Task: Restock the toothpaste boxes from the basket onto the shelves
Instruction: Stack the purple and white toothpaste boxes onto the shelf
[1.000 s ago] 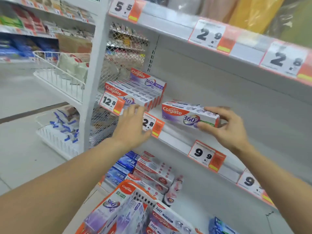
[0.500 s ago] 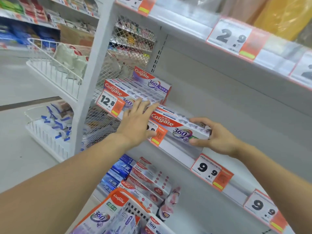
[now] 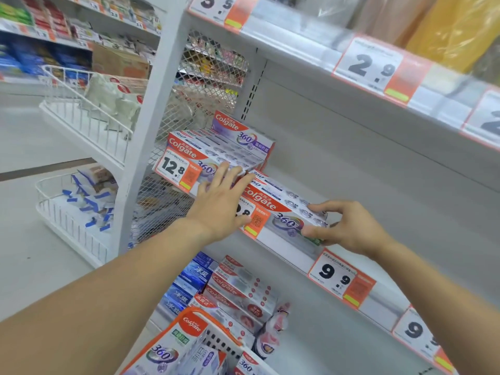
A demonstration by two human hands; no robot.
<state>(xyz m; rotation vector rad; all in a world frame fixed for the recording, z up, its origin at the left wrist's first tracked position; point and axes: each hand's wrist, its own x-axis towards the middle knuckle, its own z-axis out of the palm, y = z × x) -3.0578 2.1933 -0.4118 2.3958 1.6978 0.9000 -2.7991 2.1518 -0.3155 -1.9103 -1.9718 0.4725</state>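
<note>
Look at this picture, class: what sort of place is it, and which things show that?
Most likely a shop or supermarket aisle: price tags clipped along the white shelves, stacked toothpaste boxes, and a basket of stock below.

"Colgate" and "360°" read on the purple-and-white toothpaste box (image 3: 281, 205) lying on the shelf and on the stacked boxes (image 3: 230, 147) beside it, where a price tag (image 3: 177, 169) shows "12.8". Tags along the shelf edges read "5.5" (image 3: 216, 5), "2.9" (image 3: 373, 67) and "9.9" (image 3: 338, 278). Below, "Colgate" stands on red-and-white boxes (image 3: 238, 290), and "Colgate" and "360" on a box in the basket (image 3: 178, 345).
</note>
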